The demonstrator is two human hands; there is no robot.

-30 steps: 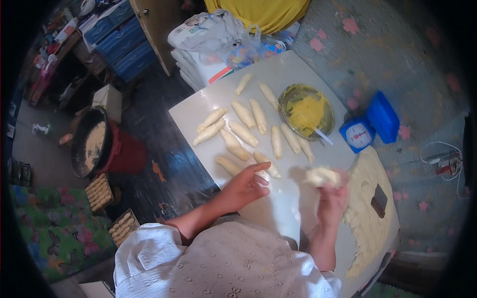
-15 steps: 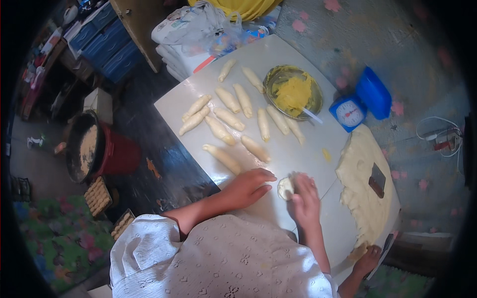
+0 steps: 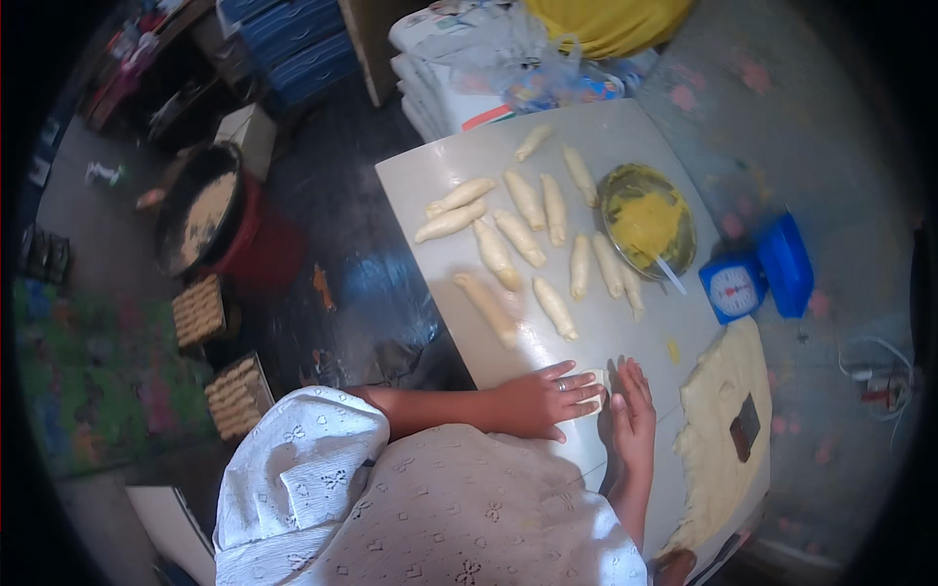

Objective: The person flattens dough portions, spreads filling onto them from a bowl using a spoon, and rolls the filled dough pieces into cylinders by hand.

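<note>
A small pale dough piece (image 3: 595,393) lies on the white table, partly covered by my left hand (image 3: 539,400). That hand is flat with its fingers spread across the dough, a ring on one finger. Standing on edge just right of the dough is my right hand (image 3: 634,410), fingers stretched out and holding nothing. Several rolled dough pieces with narrow ends, one of them a roll (image 3: 555,308), lie beyond my hands. At the right spreads a large slab of dough (image 3: 718,430) with a dark-handled dough scraper (image 3: 746,428) on it.
A metal bowl (image 3: 613,190) of yellow filling with a spoon stands at the far right, near a blue kitchen scale (image 3: 735,288). Another person's hand (image 3: 674,566) shows at the slab's near end. On the left are a red bucket (image 3: 259,234) and trays of shaped dough (image 3: 262,369).
My left hand has moved right onto the dough piece, its fingers spreading. My right hand has turned on edge beside it. The whole view has shifted, with the table lower and further right.
</note>
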